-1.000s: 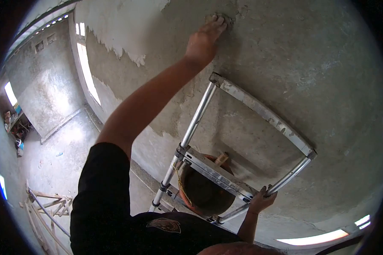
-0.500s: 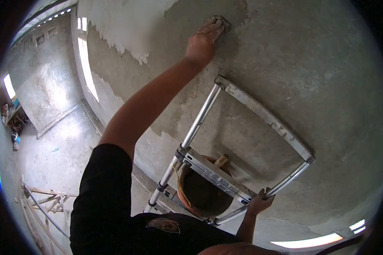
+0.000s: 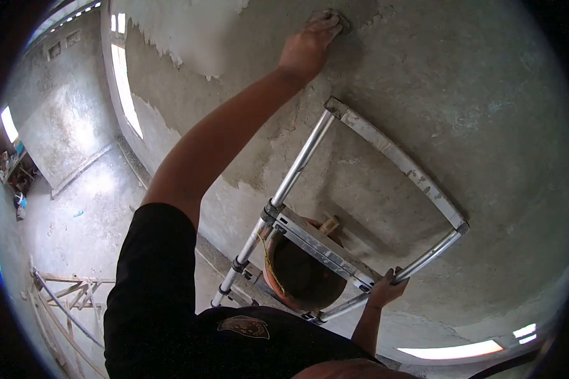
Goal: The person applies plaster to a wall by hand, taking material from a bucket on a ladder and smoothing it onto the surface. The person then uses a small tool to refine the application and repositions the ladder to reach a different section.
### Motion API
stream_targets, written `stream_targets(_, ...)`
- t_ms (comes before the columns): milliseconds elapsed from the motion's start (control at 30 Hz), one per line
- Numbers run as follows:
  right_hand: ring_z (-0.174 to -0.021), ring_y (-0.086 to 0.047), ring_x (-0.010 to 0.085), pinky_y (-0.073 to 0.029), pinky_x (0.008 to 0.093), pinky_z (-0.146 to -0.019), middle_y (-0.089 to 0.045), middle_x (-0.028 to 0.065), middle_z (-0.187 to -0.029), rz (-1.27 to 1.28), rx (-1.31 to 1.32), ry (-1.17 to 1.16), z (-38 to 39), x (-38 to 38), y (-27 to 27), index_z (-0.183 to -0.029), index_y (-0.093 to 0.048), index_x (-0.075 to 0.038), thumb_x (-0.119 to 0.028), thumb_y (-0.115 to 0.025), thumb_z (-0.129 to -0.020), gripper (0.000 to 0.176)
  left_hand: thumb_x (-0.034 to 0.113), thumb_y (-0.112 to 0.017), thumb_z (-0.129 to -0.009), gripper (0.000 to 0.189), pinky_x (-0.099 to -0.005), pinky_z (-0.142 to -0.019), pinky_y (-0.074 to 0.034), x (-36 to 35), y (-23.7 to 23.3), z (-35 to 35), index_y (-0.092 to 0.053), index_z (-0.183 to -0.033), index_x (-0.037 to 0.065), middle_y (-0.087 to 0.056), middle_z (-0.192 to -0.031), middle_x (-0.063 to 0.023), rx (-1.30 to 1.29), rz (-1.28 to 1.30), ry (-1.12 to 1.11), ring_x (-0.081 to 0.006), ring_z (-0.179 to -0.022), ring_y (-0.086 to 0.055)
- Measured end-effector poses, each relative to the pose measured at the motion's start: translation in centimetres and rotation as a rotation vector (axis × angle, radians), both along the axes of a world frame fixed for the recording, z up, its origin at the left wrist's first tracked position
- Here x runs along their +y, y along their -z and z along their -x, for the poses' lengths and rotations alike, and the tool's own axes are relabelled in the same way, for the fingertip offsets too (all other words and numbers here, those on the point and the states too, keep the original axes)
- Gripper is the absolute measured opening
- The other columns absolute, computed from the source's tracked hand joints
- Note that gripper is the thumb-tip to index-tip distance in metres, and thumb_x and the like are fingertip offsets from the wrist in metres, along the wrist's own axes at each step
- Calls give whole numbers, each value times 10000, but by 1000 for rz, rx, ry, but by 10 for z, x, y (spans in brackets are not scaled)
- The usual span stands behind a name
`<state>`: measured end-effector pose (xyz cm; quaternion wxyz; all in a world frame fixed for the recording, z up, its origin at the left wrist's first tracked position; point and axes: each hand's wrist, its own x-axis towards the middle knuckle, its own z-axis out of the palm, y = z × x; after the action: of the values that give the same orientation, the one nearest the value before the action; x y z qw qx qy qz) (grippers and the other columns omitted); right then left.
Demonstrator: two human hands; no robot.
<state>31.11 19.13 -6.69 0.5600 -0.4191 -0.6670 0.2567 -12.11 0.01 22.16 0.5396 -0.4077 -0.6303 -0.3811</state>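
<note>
- Two hands are placed well apart, perhaps because the high reach needs a counter-support.
- The left hand [image 3: 316, 38] is on the grey wall [image 3: 417, 95], above the top of the ladder [image 3: 322, 249]. Its fingers look bent over a small grey piece [image 3: 344, 24]; how firmly they grip, I cannot tell. This piece is against the wall, near the fingertips.
- The right hand [image 3: 385, 292] is closed around a metal ladder rail [image 3: 430, 256], near the end of a rung, likely for steadiness.
- The orange bucket [image 3: 269, 281] is between the two rails, partly behind this rung, close to the body; such a place probably keeps its dark content within easy reach.
- A wooden piece [image 3: 329, 225] stands out behind the rung, beside the bucket. Whether it rests inside, I cannot tell.
</note>
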Motion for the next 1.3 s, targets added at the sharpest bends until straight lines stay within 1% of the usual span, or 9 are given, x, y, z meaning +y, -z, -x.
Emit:
stream_targets(67, -901, -592, 263, -456, 370, -816, -615, 158, -984, -40, -8, 8, 0, 4, 5, -1069, -571, 68, -13, -631, -821, 268, -49, -564, -744, 544, -371, -1038, -443, 9, 11, 12, -588, -1258, 126, -535, -1360, -40, 52, -2, -33, -242, -1298, -459)
stream_targets(233, -905, -597, 267, -461, 371, -815, -621, 156, -999, 21, 24, -13, -1, 1, 2, -1078, -570, 64, -6, -626, -824, 269, -69, -557, -752, 563, -379, -1058, -432, -18, 40, 11, -569, -1279, 128, -507, -1390, -38, -11, 117, -52, -234, -1315, -440)
stream_targets(467, -907, -581, 247, -453, 363, -817, -609, 144, -1000, -23, 37, -1, 2, -1, 1, -1085, -562, 65, 9, -623, -816, 281, -96, -546, -745, 601, -382, -1083, -421, -9, -6, -6, -544, -1300, 135, -444, -1446, -31, 17, 175, -22, -237, -1334, -417)
stream_targets(600, -932, -572, 244, -445, 368, -840, -603, 151, -1015, 7, 37, -36, -1, 0, 2, -1099, -560, 63, 15, -617, -812, 297, -108, -543, -745, 622, -380, -1093, -415, -4, 2, 1, -533, -1315, 141, -442, -1447, -38, 125, 155, -77, -246, -1325, -427)
stream_targets(700, -934, -587, 287, -470, 390, -827, -584, 188, -1052, -59, -14, -17, -2, 6, 9, -1118, -531, 64, -72, -607, -842, 317, -131, -525, -744, 648, -377, -1103, -407, -25, 22, 0, -519, -1330, 143, -439, -1448, -45, 52, 252, -60, -251, -1324, -430)
stream_targets(800, -907, -569, 239, -456, 359, -816, -598, 152, -1015, 127, 57, -40, 1, -11, -14, -1079, -555, 71, 12, -619, -807, 286, -154, -496, -743, 660, -386, -1106, -402, -35, 43, 6, -518, -1332, 142, -440, -1446, -54, -77, 301, 37, -257, -1324, -429)
stream_targets(967, -903, -571, 238, -462, 357, -810, -599, 154, -1006, 11, 31, -20, 1, 0, 2, -1078, -552, 77, 16, -613, -808, 283, -109, -521, -711, 620, -364, -1080, -416, -17, 6, -11, -557, -1289, 111, -482, -1411, -57, 64, 106, 30, -234, -1342, -405)
stream_targets(1067, -919, -576, 244, -462, 360, -821, -601, 157, -1006, 2, -3, -19, -1, -4, -3, -1080, -551, 77, 19, -608, -813, 279, -107, -528, -708, 618, -364, -1086, -410, 4, -18, -19, -558, -1287, 105, -484, -1410, -57, 106, 141, 79, -238, -1338, -412)
stream_targets(1300, -941, -591, 264, -461, 370, -834, -611, 169, -1032, -7, -20, -11, -1, -2, -1, -1084, -557, 76, 6, -616, -828, 271, -98, -537, -704, 609, -364, -1070, -423, 2, 11, -10, -565, -1281, 93, -509, -1384, -69, 80, 119, 55, -249, -1312, -443)
